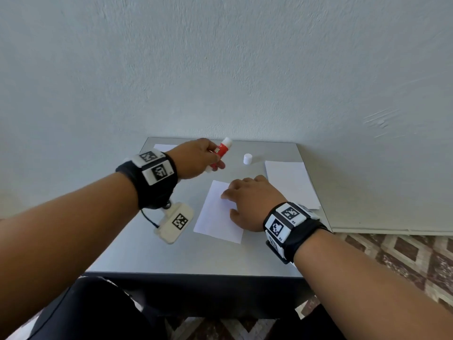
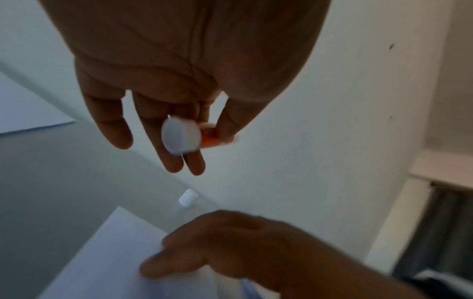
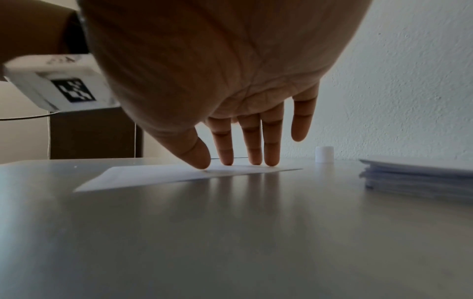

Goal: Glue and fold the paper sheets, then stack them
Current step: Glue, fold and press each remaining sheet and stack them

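Red glue stick [image 1: 219, 153] gripped, paper [image 1: 215, 214] pressed

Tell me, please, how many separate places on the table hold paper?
3: a single sheet under the right hand at the table's middle; a stack at the right edge; a sheet at the far left corner, mostly hidden behind the left hand.

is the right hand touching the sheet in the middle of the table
Touching. The right wrist view shows the right hand's thumb and three fingertips pressed onto the sheet.
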